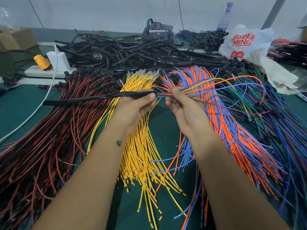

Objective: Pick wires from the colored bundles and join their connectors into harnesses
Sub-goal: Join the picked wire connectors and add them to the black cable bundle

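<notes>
Two hands, four colored bundles, one sleeve

Relative to the yellow bundle: one red-and-black bundle to its left, one orange-and-blue bundle to its right, one green-and-blue bundle farther right; above it two hands, left hand and right hand, and one black sleeve; behind it one black hose pile, one bottle, one plastic bag, one power strip.

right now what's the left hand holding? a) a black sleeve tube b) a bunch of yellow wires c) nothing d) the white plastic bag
a: the left hand grips the end of a black sleeve tube, with mixed coloured wires coming out toward the right hand.
</notes>
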Tool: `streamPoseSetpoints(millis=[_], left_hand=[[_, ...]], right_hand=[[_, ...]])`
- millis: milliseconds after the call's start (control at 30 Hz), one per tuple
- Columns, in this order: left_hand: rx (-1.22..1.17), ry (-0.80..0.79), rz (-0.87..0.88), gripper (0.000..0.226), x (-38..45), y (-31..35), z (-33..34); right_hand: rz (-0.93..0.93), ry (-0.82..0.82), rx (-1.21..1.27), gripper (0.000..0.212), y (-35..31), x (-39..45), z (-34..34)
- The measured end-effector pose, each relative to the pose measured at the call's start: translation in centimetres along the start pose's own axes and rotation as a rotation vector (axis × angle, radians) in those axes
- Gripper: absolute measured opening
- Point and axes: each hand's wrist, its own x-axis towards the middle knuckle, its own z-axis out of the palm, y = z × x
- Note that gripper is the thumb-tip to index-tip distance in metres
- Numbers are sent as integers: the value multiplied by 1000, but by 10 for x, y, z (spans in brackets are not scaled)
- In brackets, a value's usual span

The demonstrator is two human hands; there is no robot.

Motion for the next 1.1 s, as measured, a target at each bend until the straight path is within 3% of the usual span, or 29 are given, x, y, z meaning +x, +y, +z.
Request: streamPoseSetpoints(millis=[267,400,500,633,833,1000,1100], left_hand=[[44,-56,26,15,-1,1,1],[-50,82,18,10,2,3,-1],[-102,153,-11,11,4,4,-2],[-99,145,-21,11,3,4,-2],[-133,159,-5,15,4,4,-3],[-155,169,13,19,3,4,-4],[-226,188,34,22,4,5,-5]], right_hand=[[12,-96,-129,18,4,-3,1],[108,-27,32,8,-2,0,1],[122,57,179,18,-9,2,-4],[51,98,112,25,-7,4,-4],[-87,102,70,11,-6,5,-5],[41,10,15,52,-13,-1,-3],[64,13,-33,54,-12,-1,-1]])
